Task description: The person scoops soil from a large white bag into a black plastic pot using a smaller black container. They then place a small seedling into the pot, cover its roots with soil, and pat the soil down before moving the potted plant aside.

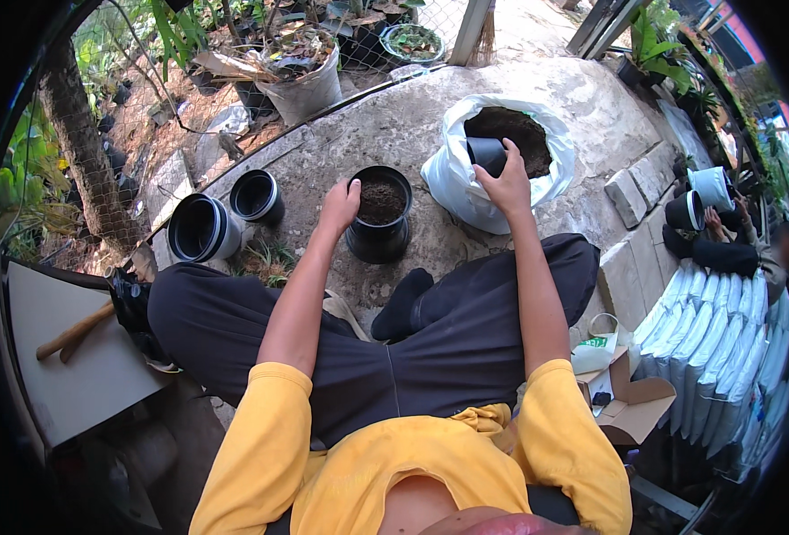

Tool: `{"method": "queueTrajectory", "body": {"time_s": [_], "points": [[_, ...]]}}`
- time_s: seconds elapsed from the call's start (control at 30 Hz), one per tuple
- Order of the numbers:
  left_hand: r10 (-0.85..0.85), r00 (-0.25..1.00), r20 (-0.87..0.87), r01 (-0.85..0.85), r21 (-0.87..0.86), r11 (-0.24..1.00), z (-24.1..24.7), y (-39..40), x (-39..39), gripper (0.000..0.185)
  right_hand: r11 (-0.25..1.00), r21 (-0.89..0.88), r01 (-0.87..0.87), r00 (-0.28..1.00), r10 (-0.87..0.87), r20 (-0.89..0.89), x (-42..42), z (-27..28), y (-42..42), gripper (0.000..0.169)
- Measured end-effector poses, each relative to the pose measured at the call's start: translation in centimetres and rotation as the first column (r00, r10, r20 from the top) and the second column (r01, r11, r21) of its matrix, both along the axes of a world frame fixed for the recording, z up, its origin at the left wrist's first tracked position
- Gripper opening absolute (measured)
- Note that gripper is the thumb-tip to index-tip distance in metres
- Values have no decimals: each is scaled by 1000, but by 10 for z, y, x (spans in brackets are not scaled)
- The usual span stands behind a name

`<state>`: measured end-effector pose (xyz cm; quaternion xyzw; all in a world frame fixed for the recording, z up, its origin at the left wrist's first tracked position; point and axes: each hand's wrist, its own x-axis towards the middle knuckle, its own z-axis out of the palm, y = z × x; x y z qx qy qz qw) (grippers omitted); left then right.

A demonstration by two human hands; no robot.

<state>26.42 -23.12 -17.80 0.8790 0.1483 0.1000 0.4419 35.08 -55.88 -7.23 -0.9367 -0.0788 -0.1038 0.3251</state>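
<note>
My left hand [341,206] grips the left rim of a black plastic plant pot [404,217], its thumb on the edge. Dark soil [382,200] lies inside this pot, below the rim. Under it a wider black base [377,246] shows; I cannot tell whether that is a second, upturned pot. My right hand [509,179] holds a smaller black pot [486,155], tilted, at the mouth of a white plastic sack [458,190]. Dark potting soil [521,127] fills much of the sack, whose top is rolled outward. The smaller pot's inside is hidden from me.
Stacked pots [200,227] and another black pot [257,195] stand to the left near small plants [267,261]. A wire fence [167,120] runs beyond. To the right are concrete blocks [628,197], piled white bags [702,334], an open cardboard box [635,408] and another person [759,247] handling pots.
</note>
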Motion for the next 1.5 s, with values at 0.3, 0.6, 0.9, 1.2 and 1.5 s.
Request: {"method": "queueTrajectory", "body": {"time_s": [0.3, 0.6, 0.9, 1.2, 1.5], "points": [[-17, 998, -60, 16, -26, 1000, 10, -4, -2, 46, 891, 436, 123, 992, -129, -18, 1, 19, -10, 94], [-16, 999, -38, 14, -47, 999, 9, -4, -5, 45, 906, 387, -172, 976, 102, 194, -49, 59, 46, 87], [-19, 999, -27, 18, -40, 999, 9, -1, -4, 44, 932, -66, -357, 835, 350, 424, -56, 41, 74, 86], [-4, 999, -46, 1, -56, 998, -1, 0, 0, 45, 988, -43, 146, 964, -132, 229, -8, 35, -7, 86], [-4, 1000, -23, 3, -23, 1000, 2, -1, -1, 46, 988, -155, -7, 999, 14, 44, -2, 3, 0, 90]]}}
